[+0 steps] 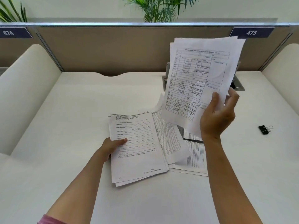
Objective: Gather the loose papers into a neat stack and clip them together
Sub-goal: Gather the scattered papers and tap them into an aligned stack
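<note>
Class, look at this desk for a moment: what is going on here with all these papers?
A person is gathering loose papers at a white desk. The right hand holds several sheets up in the air, a table form on top. The left hand grips the edge of a small pile topped by a lined form on the desk. More sheets lie spread beside it. The black binder clip sits unused off to the right.

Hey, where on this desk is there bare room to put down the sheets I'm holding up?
The desk is bare left of the Form II stack, out to the curved side panel, and along the near edge. A smaller patch lies between the right hand and binder clip. It's crowded mid-right, where loose papers overlap.
</note>
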`<control>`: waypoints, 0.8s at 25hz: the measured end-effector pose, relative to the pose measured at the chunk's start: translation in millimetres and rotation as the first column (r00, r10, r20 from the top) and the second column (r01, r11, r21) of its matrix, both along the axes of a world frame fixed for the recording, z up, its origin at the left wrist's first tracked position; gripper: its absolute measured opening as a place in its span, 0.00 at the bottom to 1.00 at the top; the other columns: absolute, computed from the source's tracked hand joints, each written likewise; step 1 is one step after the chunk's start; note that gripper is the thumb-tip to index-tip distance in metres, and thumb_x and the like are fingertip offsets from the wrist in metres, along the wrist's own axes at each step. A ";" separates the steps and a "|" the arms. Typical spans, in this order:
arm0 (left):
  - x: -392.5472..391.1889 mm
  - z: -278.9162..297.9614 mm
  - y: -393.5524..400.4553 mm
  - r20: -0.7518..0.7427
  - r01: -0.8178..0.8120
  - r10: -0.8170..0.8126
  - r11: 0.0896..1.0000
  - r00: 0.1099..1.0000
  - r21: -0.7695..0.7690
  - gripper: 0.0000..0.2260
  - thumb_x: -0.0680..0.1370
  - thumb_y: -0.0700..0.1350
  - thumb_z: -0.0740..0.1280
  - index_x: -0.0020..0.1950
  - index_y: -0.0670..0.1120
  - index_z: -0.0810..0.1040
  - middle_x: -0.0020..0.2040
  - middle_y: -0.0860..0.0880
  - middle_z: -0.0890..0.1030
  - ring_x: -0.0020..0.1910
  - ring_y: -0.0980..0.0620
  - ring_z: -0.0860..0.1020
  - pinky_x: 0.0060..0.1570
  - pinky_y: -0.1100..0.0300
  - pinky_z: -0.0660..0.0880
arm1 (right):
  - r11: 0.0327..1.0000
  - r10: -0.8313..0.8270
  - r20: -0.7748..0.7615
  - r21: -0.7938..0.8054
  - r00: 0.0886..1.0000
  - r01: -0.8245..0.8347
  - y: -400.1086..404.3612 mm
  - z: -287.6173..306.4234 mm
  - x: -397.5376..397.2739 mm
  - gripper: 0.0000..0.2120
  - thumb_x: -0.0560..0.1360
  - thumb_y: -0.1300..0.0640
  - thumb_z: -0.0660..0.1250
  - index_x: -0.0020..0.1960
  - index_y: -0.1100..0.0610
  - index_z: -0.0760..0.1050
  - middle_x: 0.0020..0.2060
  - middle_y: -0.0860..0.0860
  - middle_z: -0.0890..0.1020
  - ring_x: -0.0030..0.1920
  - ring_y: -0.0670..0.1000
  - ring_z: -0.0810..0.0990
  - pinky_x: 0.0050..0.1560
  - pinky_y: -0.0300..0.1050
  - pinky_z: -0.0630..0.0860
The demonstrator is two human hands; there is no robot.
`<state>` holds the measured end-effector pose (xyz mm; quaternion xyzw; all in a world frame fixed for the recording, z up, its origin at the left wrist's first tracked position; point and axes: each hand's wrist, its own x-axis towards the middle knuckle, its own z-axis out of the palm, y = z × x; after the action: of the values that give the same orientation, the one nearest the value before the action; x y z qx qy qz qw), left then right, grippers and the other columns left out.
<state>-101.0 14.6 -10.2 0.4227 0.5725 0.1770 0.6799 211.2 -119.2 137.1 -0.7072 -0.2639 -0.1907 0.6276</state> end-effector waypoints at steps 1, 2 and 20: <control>-0.6 -0.3 0.2 -0.002 0.000 0.000 1.000 1.000 -0.006 0.18 0.70 0.41 0.80 0.58 0.43 0.83 0.53 0.43 0.87 0.51 0.42 0.85 0.52 0.46 0.82 | 0.998 0.024 -0.001 0.057 1.000 -0.024 2.5 1.5 -5.3 0.15 0.82 0.55 0.63 0.63 0.64 0.72 0.56 0.52 0.83 0.51 0.42 0.82 0.48 0.28 0.76; -1.0 -0.1 0.4 -0.005 0.001 -0.001 1.000 1.000 -0.009 0.19 0.70 0.41 0.80 0.59 0.43 0.83 0.53 0.43 0.87 0.52 0.41 0.85 0.54 0.45 0.82 | 0.993 0.047 0.002 0.106 0.999 -0.047 4.9 1.6 -10.3 0.14 0.82 0.57 0.64 0.62 0.66 0.72 0.56 0.52 0.82 0.52 0.38 0.81 0.50 0.28 0.76; -8.6 -16.1 12.6 -0.041 -0.066 0.064 0.996 0.997 -0.064 0.49 0.62 0.83 0.60 0.71 0.50 0.76 0.66 0.46 0.81 0.62 0.44 0.81 0.65 0.45 0.75 | 0.773 0.383 -0.673 -0.141 0.633 -0.618 37.0 -112.1 -79.0 0.19 0.79 0.57 0.68 0.68 0.52 0.69 0.63 0.53 0.79 0.64 0.54 0.78 0.63 0.50 0.76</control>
<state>-109.5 27.2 -26.2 0.3846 0.6044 0.1719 0.6761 132.2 -82.2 24.9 -0.7270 -0.2665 0.2845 0.5652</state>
